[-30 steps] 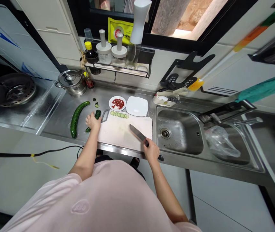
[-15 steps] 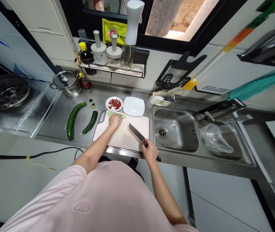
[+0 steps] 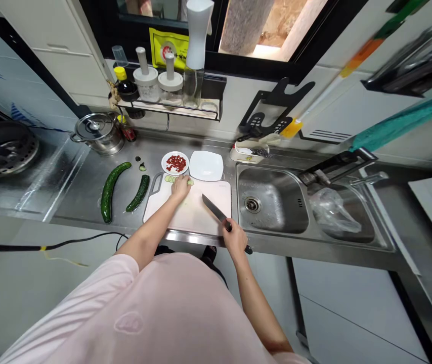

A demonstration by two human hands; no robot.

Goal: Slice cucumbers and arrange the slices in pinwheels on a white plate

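Observation:
Near the top edge of a white cutting board, my left hand has its fingers bent together over pale green cucumber slices. Slices show on both sides of its fingertips. My right hand is wrapped round the handle of a knife, whose blade lies over the right part of the board, pointing up and left. Behind the board are a plate of chopped red pieces and a white square plate. Left of it lie a cut cucumber and a longer one.
A double steel sink is at the right, with a plastic bag in its far basin. A lidded pot and a wok stand at the left. Above hangs a shelf with jars and bottles.
The view has shifted slightly. My left fingers have drawn closer together over the slices, and more of the slices to their left show. My right hand keeps its grip on the knife.

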